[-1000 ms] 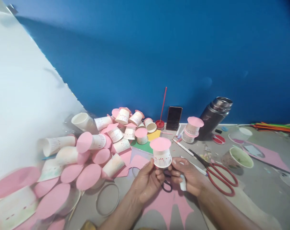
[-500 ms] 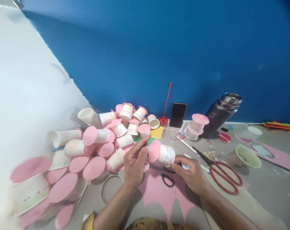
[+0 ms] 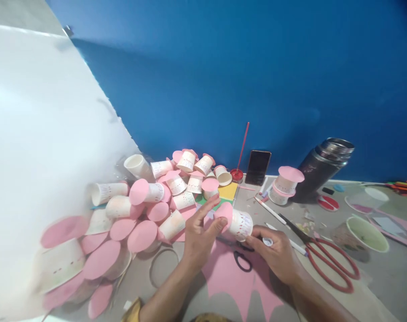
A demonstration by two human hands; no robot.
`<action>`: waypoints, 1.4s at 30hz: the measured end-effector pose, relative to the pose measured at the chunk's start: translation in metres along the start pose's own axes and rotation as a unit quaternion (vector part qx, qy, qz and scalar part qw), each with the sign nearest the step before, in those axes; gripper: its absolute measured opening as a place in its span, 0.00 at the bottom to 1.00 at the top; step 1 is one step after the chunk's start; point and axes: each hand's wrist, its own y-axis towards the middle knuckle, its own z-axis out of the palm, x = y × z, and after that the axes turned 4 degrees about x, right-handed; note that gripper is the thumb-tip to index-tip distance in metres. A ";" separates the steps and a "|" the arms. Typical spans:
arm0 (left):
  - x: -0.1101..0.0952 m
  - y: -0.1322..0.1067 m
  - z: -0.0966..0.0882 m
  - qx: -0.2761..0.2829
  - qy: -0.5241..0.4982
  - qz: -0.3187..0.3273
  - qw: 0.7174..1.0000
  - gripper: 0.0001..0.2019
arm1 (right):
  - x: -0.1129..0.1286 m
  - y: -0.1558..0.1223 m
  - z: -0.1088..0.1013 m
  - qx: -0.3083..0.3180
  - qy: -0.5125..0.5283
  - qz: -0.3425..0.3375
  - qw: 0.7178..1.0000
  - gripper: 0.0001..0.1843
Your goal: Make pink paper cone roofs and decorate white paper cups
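Observation:
A small white paper cup (image 3: pixel 242 224) with coloured marks on its side lies sideways between my hands, a pink paper disc (image 3: pixel 224 211) at its base end. My left hand (image 3: pixel 201 237) has its thumb on the disc's face and its fingers behind it. With thumb and fingers, my right hand (image 3: pixel 273 252) pinches the cup's rim. Below them, a pink paper sheet (image 3: pixel 228 273) with scalloped cut edges lies on the table, black-handled scissors (image 3: pixel 242 260) on it. Many similar cups with pink discs (image 3: pixel 143 235) are heaped to the left.
Red-handled scissors (image 3: pixel 334 264) and a marker (image 3: pixel 272 210) lie at right. Two stacked disc-topped cups (image 3: pixel 285 184) stand beside a dark flask (image 3: pixel 319 172). A phone (image 3: pixel 258 166) leans on the blue wall near a red pot (image 3: pixel 237 175). A green-lined cup (image 3: pixel 361 237) is far right.
My left thumb has come over onto the pink disc's face, where before that hand was beside it. My right hand keeps its pinch on the rim. The whole view has shifted slightly.

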 end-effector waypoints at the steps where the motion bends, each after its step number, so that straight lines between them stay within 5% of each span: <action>1: 0.000 0.000 -0.001 0.005 -0.001 0.002 1.000 0.20 | -0.001 0.000 0.000 0.001 0.002 0.002 1.000 0.19; 5: 0.002 0.001 -0.001 0.026 -0.023 -0.006 0.999 0.19 | -0.006 0.000 0.000 0.007 0.020 0.019 1.000 0.21; 9: 0.005 0.001 -0.001 0.001 -0.094 -0.013 0.996 0.28 | -0.013 0.003 0.002 -0.010 0.127 0.092 0.988 0.24; 13: 0.005 -0.002 -0.002 0.022 -0.141 -0.076 0.987 0.32 | -0.016 0.007 0.002 -0.007 0.354 0.133 0.926 0.24; 17: 0.002 -0.007 -0.005 0.057 -0.137 -0.152 0.977 0.24 | -0.016 0.011 0.002 0.024 0.495 0.150 0.856 0.22; 21: -0.003 -0.009 -0.008 0.075 -0.088 -0.140 0.983 0.24 | -0.018 0.010 0.002 0.039 0.529 0.148 0.835 0.20; 26: 0.000 -0.011 -0.003 0.117 -0.224 -0.204 0.946 0.23 | -0.019 0.009 0.001 0.051 0.570 0.142 0.808 0.18; 30: 0.006 -0.015 0.009 0.141 -0.374 -0.299 0.866 0.19 | -0.020 0.009 0.002 0.055 0.576 0.135 0.805 0.17; 32: 0.007 -0.016 0.014 0.143 -0.408 -0.303 0.849 0.18 | -0.021 0.008 0.004 0.060 0.571 0.137 0.807 0.17; 42: 0.006 -0.022 0.022 0.142 -0.424 -0.276 0.851 0.18 | -0.024 0.005 0.006 0.075 0.531 0.135 0.833 0.17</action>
